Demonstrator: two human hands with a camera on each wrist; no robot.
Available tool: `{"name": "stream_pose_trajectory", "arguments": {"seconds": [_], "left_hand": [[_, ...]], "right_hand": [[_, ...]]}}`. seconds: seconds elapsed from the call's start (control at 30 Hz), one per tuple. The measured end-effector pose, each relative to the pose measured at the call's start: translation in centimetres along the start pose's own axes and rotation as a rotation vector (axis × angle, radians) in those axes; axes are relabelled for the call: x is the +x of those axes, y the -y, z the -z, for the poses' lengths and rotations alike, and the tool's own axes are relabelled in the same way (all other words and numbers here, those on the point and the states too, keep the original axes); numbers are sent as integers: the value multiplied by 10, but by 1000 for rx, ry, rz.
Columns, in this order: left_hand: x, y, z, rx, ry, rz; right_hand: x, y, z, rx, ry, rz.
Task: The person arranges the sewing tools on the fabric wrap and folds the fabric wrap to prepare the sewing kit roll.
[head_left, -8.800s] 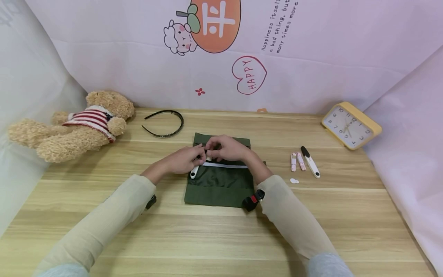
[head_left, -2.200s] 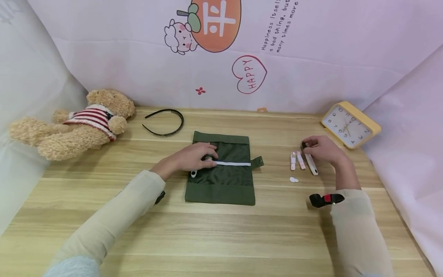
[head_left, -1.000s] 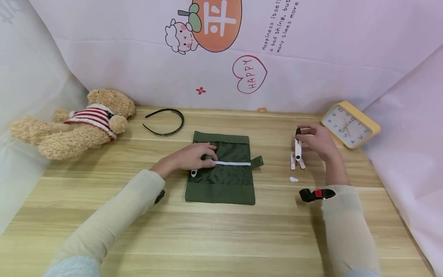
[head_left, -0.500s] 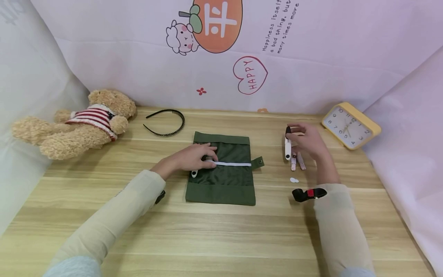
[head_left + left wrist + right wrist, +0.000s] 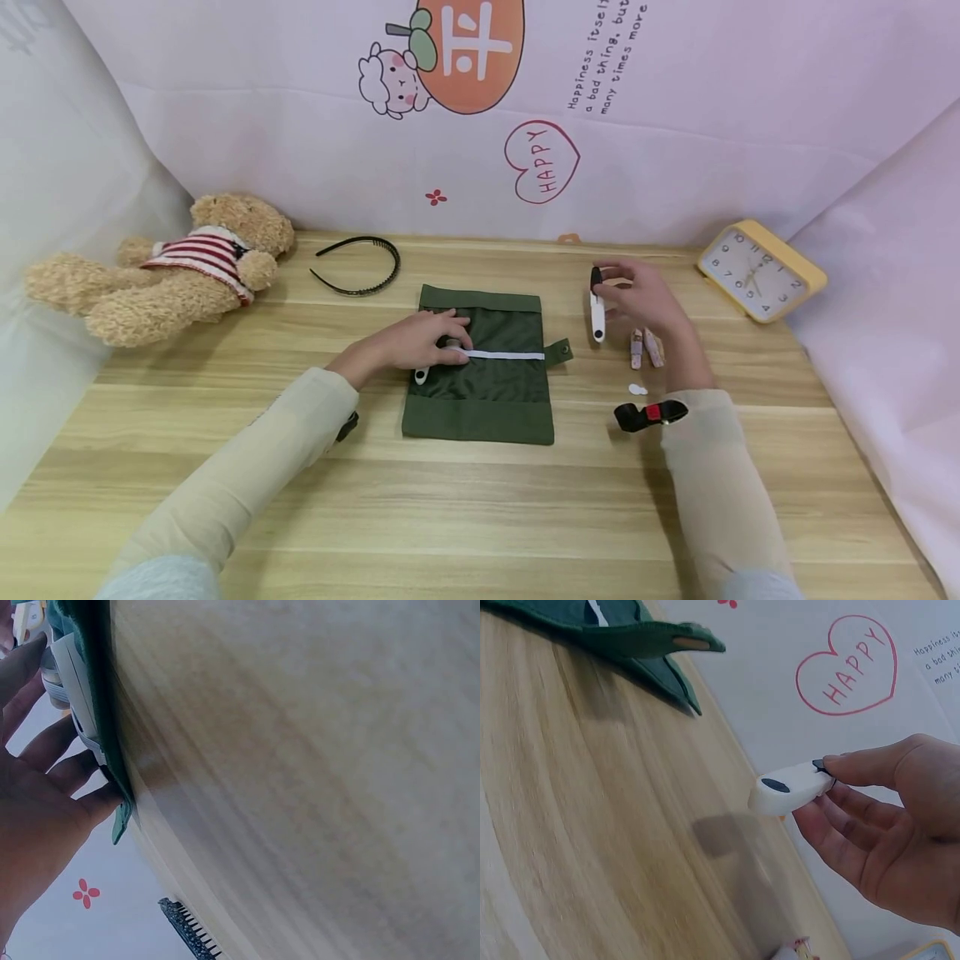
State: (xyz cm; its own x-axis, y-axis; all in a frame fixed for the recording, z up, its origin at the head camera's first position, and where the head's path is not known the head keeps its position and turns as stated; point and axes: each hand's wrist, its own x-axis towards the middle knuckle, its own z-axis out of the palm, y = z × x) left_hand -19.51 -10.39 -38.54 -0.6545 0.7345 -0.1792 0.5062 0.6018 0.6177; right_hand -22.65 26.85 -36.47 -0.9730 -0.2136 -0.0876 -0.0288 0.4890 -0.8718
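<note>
An unfolded dark green fabric pouch [image 5: 480, 417] with a white elastic band [image 5: 504, 356] lies flat mid-table. The left hand [image 5: 420, 340] rests on its left part with fingers spread, touching the fabric. Partly under this hand is a white tool with a black dot on its end [image 5: 422, 375]; a rounded pale item [image 5: 56, 688] shows beside the fingers in the left wrist view. To the pouch's right, the right hand [image 5: 648, 296] pinches a slim white tool with a black cap [image 5: 597, 321] by the capped end. The tool hangs above the table, white end down.
Two small pink-patterned pieces [image 5: 637, 350] and a white scrap-like piece [image 5: 637, 389] lie right of the pouch. A yellow clock [image 5: 761, 271] stands back right. A black toothed headband [image 5: 390, 258] and a teddy bear [image 5: 198, 262] lie back left.
The right hand has picked up the capped white tool from beside the pink-patterned pieces and carried it leftward toward the pouch. The left hand has stayed on the pouch lately.
</note>
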Motion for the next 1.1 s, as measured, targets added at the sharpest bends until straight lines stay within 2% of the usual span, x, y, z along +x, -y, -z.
{"name": "stream_pose_trajectory", "arguments": {"seconds": [0.37,0.73,1.1], "left_hand": [[1,0,-1,-14,3,8],[1,0,-1,-15,-5,-6],[1,2,0,-22,-7,-5]], "right_hand": [[10,12,-19,77,36,37],[17,25,-39,158,68,36],[27,35,-53,188,91,69]]}}
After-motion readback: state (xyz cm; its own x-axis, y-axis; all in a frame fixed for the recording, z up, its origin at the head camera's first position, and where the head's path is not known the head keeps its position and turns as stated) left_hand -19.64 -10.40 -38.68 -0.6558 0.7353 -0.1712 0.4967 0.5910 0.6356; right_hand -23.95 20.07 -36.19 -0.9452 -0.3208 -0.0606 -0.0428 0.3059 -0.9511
